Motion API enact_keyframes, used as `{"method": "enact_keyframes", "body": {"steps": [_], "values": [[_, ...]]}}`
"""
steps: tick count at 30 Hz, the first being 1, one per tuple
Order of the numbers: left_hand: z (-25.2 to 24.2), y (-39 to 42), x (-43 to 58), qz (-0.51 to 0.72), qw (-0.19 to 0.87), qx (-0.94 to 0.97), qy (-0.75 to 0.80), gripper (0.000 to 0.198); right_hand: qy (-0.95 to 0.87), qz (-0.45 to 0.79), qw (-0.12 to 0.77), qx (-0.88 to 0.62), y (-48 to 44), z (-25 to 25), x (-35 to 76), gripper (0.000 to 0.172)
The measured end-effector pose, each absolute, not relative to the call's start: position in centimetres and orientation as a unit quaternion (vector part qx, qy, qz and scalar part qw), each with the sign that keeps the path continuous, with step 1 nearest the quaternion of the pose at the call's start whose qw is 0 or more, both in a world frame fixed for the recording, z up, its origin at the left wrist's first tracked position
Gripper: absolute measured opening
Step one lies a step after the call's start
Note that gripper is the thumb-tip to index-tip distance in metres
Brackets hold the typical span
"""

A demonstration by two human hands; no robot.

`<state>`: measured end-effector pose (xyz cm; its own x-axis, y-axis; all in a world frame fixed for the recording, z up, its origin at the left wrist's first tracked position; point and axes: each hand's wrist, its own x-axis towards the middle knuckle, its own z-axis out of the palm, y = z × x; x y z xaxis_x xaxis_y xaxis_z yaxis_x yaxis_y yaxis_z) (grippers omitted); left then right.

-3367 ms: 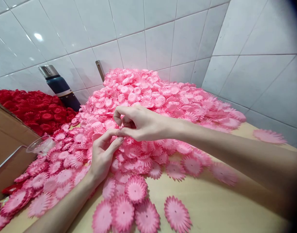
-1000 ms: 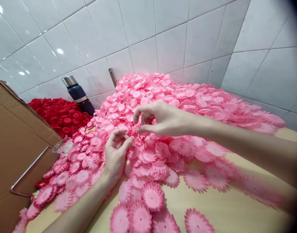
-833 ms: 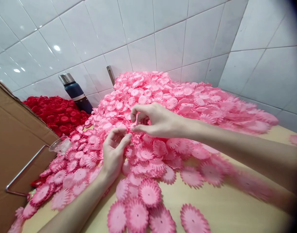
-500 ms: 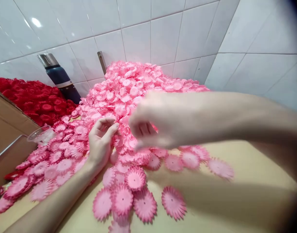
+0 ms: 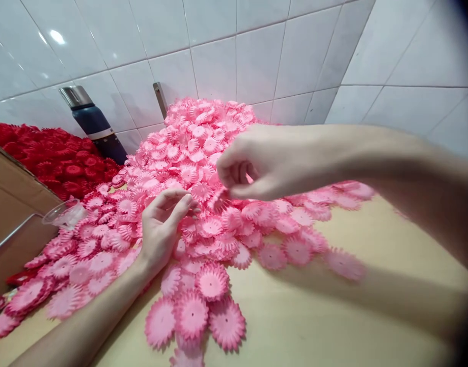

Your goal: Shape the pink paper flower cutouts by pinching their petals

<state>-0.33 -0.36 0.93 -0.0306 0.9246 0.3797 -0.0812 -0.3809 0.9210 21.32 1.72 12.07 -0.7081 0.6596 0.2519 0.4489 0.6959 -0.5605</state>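
Observation:
A large heap of pink paper-like flower discs (image 5: 195, 145) with fringed edges and small centre holes spreads across the table. My left hand (image 5: 163, 219) rests low at the front of the heap, thumb and fingers drawn together in a pinch; whatever lies between the fingertips is too small to make out. Just right of it, my right hand (image 5: 252, 165) hovers over the discs with its fingers curled and thumb pressed in. A pink flower disc (image 5: 220, 202) shows at its fingertips, slightly blurred. Nearer me lies a small cluster of loose discs (image 5: 191, 313).
Red flower discs (image 5: 54, 155) are heaped at the back left, beside a dark blue bottle (image 5: 94, 125). A cardboard box (image 5: 18, 204) and a clear plastic cup (image 5: 63, 214) stand at the left. A metal strip (image 5: 160, 99) leans on the tiled wall (image 5: 214, 66).
The lone disc at the front right of the table is gone from its place. My right hand has shifted up and slightly right, with a disc at its fingertips. My left hand has barely moved.

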Motion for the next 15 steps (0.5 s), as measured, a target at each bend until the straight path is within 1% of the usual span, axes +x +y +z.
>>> {"method": "enact_keyframes", "body": {"steps": [3,6,8,12,13,15], "values": [[0.8,-0.3,-0.5,0.598,0.415,0.574,0.375,0.014,-0.923,0.139,0.199,-0.298,2.9,11.3,19.9,0.018],[0.7,-0.3,-0.7,0.579,0.397,0.591,0.397,0.013,-0.945,0.076,0.176,-0.265,3.2,9.9,18.7,0.02],[0.7,-0.3,-0.6,0.573,0.394,0.593,0.406,0.015,-0.95,0.061,0.18,-0.247,3.2,9.3,18.5,0.021],[1.1,-0.3,-0.4,0.589,0.404,0.573,0.401,0.034,-0.936,0.116,0.223,-0.246,3.6,9.3,19.0,0.012],[1.1,-0.3,-0.3,0.592,0.401,0.573,0.4,0.036,-0.928,0.147,0.225,-0.257,3.7,9.4,19.1,0.015],[1.1,-0.2,-0.3,0.595,0.396,0.573,0.4,0.035,-0.911,0.221,0.203,-0.281,3.9,9.3,19.3,0.029]]}}
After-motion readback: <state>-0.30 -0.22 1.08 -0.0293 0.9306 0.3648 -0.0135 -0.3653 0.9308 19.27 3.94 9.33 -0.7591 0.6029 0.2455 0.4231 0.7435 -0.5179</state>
